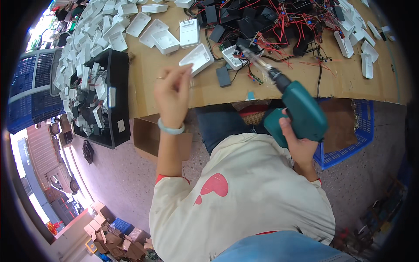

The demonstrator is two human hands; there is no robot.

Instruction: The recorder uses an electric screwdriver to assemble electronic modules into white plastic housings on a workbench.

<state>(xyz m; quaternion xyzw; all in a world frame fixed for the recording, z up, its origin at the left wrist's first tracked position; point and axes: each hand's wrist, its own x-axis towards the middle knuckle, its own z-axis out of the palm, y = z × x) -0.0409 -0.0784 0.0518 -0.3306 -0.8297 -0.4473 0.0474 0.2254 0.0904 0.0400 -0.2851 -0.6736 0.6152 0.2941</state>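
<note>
Two hands busy: left hand (172, 94) fingers pinch something tiny near the white shell (197, 58) by the table's front edge, right hand (293, 140) wraps the teal driver (301, 111). Steady the bit before triggering (wires close).

The person wore a loose cream top (244, 192) with short sleeves edged in red, and a pink heart shape (214, 185) printed near the left shoulder. A pale green bangle (171, 128) circled the left wrist. Dark blue trousers (222, 124) showed at the lap, jeans as far as I could tell. Both forearms were bare.
</note>
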